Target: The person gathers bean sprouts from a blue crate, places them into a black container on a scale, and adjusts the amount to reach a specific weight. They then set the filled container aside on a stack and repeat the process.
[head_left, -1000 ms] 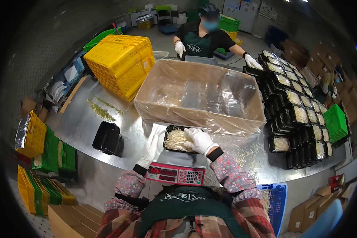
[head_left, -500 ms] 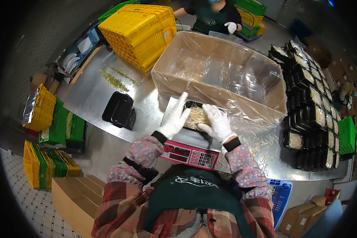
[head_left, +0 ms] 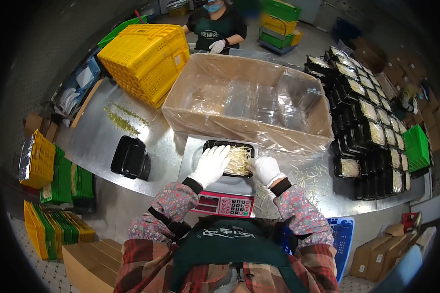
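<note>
A black plastic tray (head_left: 250, 145) filled with pale bean sprouts (head_left: 238, 161) rests on the steel pan of a red digital scale (head_left: 225, 206) in front of me. My left hand (head_left: 211, 165), in a white glove, lies over the tray's left part, its fingers stretched out onto the sprouts. At the tray's right edge is my right hand (head_left: 267, 170), also gloved, with its fingers curled and fingertips together. What they pinch, if anything, is too small to name. Black trays (head_left: 128, 157), stacked and unfilled, stand left of the scale.
A big lined carton (head_left: 249, 123) with clear plastic lids stands behind the scale, beside yellow crates (head_left: 146, 56). Packed sprout trays (head_left: 371, 132) are piled at the right. Loose sprouts (head_left: 305, 188) litter the steel table (head_left: 90, 141). A co-worker (head_left: 215, 29) stands across the table.
My left hand has turned from the tray's left side to lie over the sprouts. The right hand has drawn back off the sprouts to the tray's right edge, fingers now curled. The view has shifted.
</note>
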The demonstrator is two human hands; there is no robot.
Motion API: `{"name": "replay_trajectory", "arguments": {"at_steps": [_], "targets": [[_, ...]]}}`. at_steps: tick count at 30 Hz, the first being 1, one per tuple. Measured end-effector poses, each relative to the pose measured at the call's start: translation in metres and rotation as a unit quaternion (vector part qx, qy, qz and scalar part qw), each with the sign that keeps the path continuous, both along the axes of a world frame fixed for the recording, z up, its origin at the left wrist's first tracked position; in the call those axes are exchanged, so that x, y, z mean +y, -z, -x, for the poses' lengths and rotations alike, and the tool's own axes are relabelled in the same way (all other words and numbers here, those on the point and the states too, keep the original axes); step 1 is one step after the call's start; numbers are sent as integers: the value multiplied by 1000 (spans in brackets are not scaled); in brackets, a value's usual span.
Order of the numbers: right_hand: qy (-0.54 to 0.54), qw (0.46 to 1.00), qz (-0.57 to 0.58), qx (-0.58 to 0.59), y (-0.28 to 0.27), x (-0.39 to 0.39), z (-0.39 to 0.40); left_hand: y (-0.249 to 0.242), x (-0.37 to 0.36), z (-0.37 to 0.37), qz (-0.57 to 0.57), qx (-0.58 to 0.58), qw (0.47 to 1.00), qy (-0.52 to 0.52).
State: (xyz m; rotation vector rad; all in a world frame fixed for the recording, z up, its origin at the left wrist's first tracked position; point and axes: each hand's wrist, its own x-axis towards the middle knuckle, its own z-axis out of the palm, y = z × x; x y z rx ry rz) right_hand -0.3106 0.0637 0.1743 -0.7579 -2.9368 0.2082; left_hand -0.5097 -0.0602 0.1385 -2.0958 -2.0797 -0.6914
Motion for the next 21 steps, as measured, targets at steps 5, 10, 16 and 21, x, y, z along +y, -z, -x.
{"name": "replay_trajectory", "arguments": {"at_steps": [5, 10, 16, 21], "targets": [[25, 996, 10, 82, -6, 20, -22, 1, -1, 1, -5, -1, 1000, 10], [52, 974, 26, 220, -35, 43, -76, -19, -9, 10, -7, -141, 990, 28], [201, 977, -9, -76, -9, 50, -122, -46, -31, 25, -97, -290, 951, -39], [57, 962, 99, 247, -10, 29, -46, -39, -10, 2, -36, -89, 995, 39]]}}
